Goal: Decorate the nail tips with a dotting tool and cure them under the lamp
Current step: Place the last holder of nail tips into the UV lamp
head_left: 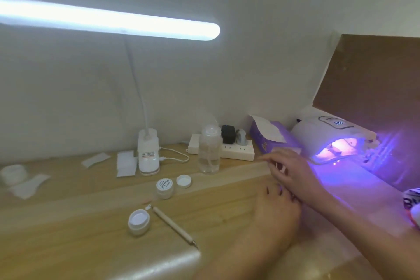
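Dotting tool [173, 226] lies loose on the wooden table [68, 223] beside an open white jar [139, 221], a pinkish nail tip [147, 201] just past its far end. Right hand [288, 168] hovers before the glowing curing lamp [327, 136], left hand [277, 209] beside its wrist; blur hides whether either grips anything.

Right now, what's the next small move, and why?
Probably ease the right hand toward the lamp opening: it glows purple, that hand sits just before it, the left hand close by, and the dotting tool lies down on the table. Whether either hand holds a tip is blurred.
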A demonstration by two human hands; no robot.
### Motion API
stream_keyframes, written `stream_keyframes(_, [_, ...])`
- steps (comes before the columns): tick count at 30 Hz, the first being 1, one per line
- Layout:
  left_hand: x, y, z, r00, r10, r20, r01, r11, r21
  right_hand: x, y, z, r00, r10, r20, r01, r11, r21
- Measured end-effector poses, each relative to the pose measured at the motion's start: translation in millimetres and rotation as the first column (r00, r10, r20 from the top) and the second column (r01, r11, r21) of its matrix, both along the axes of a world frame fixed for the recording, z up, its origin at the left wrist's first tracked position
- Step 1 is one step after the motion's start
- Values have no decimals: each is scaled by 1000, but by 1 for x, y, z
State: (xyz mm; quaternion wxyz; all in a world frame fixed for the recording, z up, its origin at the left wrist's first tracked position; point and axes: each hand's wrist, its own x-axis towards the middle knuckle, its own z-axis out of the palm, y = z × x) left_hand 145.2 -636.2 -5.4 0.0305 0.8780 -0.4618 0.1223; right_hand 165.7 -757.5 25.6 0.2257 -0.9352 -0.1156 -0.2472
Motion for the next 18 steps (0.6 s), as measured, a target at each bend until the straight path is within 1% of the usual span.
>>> stream_keyframes(1, [-6, 15, 2, 999, -32, 29, 31, 999, 18, 5, 15, 7, 998, 51, -37, -46, 991, 123])
stream_keyframes(3, [-19, 52, 6, 993, -106, 46, 105, 994, 29, 22, 42, 26, 967, 153, -205, -70, 928, 367])
stream_keyframes(4, [-26, 74, 13, 993, -116, 28, 116, 993, -27, 33, 55, 36, 927, 215, -307, -62, 896, 439])
stream_keyframes(6, [-35, 121, 24, 989, -151, 2, 148, 967, -208, 57, 76, 50, 856, 293, -425, -57, 871, 487])
stream_keyframes(8, [-37, 169, 37, 989, -146, -18, 131, 931, -341, 75, 92, 58, 831, 315, -459, -55, 866, 496])
stream_keyframes(10, [-31, 219, 40, 999, -53, -10, 43, 898, -437, 87, 97, 58, 824, 315, -471, -28, 853, 521])
stream_keyframes(11, [-27, 243, 39, 999, 10, -37, -26, 874, -486, 92, 98, 57, 825, 312, -471, -19, 848, 530])
stream_keyframes(13, [-20, 281, 34, 977, 129, -168, -204, 787, -582, 98, 98, 54, 837, 309, -452, -14, 838, 546])
stream_keyframes(15, [-13, 307, 24, 932, 190, -309, -350, 695, -628, 101, 98, 51, 854, 316, -414, -22, 816, 578])
stream_keyframes(17, [-4, 322, 15, 893, 211, -397, -437, 615, -656, 101, 98, 47, 865, 323, -383, -33, 799, 600])
stream_keyframes(18, [0, 324, 13, 882, 213, -420, -458, 595, -660, 100, 98, 43, 869, 323, -374, -36, 796, 604])
